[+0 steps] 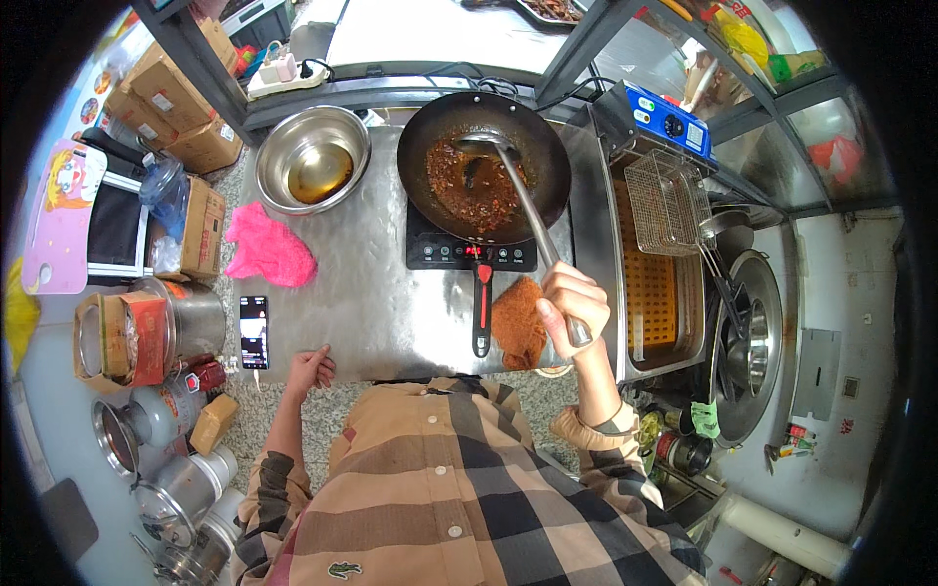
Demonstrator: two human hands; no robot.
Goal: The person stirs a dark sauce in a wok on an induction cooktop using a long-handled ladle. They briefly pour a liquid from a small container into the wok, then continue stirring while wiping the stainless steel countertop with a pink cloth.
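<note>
My right hand (575, 308) grips the handle of a metal ladle (533, 212), whose bowl rests in a dark wok (546, 146). Reddish-brown bits in oily sauce (469, 194) cover the wok's bottom. Beneath the wok is a black induction cooker (432, 258) with its red display lit. The wok's black and red handle (481, 311) points toward me. A brown cloth (519, 319) lies beside that handle, under my right hand. At the counter's front edge, my left hand (314, 370) holds nothing, its fingers loosely curled. Nearest to it is a phone (254, 333) with a lit screen.
A steel bowl (271, 172) with brownish liquid and a pink cloth (271, 245) sit on the steel counter (366, 308) to the left. On the right stand a deep fryer (652, 351) and its wire basket (663, 201). A power strip (289, 80) lies at the back left.
</note>
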